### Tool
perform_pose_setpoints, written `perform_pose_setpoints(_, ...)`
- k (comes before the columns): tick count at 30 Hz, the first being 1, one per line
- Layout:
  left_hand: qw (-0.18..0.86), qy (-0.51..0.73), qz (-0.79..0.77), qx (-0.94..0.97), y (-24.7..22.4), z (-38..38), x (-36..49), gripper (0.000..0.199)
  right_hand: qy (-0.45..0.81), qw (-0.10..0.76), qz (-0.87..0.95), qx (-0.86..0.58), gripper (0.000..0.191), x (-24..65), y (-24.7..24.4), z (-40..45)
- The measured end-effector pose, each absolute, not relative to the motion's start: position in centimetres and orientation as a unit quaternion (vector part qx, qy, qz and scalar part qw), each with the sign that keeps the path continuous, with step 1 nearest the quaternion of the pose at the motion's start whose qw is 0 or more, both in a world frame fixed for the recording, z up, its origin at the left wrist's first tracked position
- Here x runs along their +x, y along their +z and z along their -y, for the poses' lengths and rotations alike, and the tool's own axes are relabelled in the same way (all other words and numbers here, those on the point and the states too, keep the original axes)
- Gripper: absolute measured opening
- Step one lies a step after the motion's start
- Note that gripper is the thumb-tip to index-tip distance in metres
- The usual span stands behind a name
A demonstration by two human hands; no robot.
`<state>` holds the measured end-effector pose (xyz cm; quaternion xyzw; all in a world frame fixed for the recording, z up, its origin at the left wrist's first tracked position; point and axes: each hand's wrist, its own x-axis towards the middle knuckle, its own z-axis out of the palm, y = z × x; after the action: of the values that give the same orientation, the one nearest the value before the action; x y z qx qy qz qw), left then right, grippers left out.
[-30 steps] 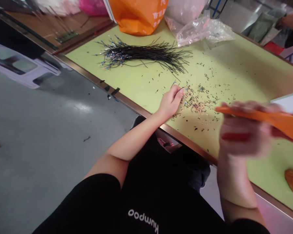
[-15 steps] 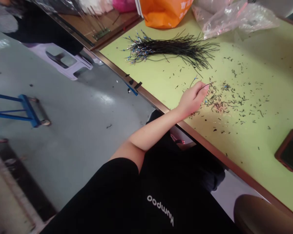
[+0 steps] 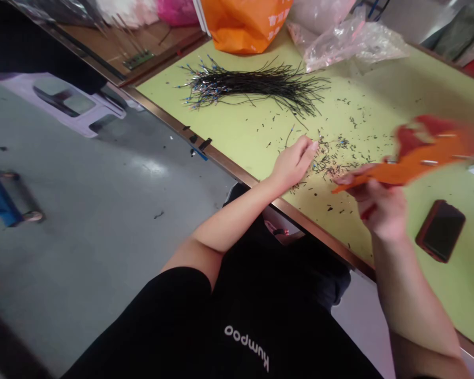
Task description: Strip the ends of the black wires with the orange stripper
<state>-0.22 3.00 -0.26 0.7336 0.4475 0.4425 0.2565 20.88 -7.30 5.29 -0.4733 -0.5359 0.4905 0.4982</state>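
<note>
My left hand (image 3: 294,162) is closed in a pinch over the scraps on the table. A thin black wire (image 3: 287,139) with a blue tip sticks out behind it; its other end shows only faintly at the fingertips. My right hand (image 3: 383,205) is wrapped round an orange wire stripper (image 3: 411,160) with red parts, smeared by motion, its near end pointing toward my left hand. The two hands are apart. Beyond them lies a bundle of black wires (image 3: 256,84) with blue tips at its left end. Small black scraps (image 3: 327,163) are scattered beside my left hand.
A phone (image 3: 441,230) in a brown case lies right of my right forearm. At the back stand an orange bag (image 3: 247,26) and clear plastic bags (image 3: 351,45). The table's metal edge (image 3: 237,171) runs under my left forearm. A pale plastic stool (image 3: 63,102) stands on the floor.
My right hand has come into view from the right, holding the orange wire stripper. The view has shifted, so the table appears further left. My left hand keeps its pinch near the scraps.
</note>
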Motion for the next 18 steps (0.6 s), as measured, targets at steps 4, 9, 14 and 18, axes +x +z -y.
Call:
perform_pose_setpoints(4, 0.221, 0.426, -0.457, 0.749, 0.0, -2.9, -0.4, 0.069, 0.567, 0.454, 0.479, -0.493, 0.039, 20.4, 3.3, 6.2)
perform_pose_setpoints(9, 0.228, 0.434, -0.412, 0.768, 0.0, -2.7, -0.4, 0.067, 0.685, 0.392, 0.429, -0.441, 0.051, 20.7, 2.8, 6.0)
perform_pose_setpoints(14, 0.221, 0.439, -0.403, 0.772, -0.2, -2.8, -0.4, 0.066, 0.705, 0.378, 0.433, -0.415, 0.056, 21.1, 3.1, 6.0)
perform_pose_setpoints(18, 0.217, 0.426, -0.388, 0.788, -0.1, -2.9, -0.4, 0.067, 0.723, 0.361, 0.435, -0.397, 0.058, 21.0, 2.9, 5.8)
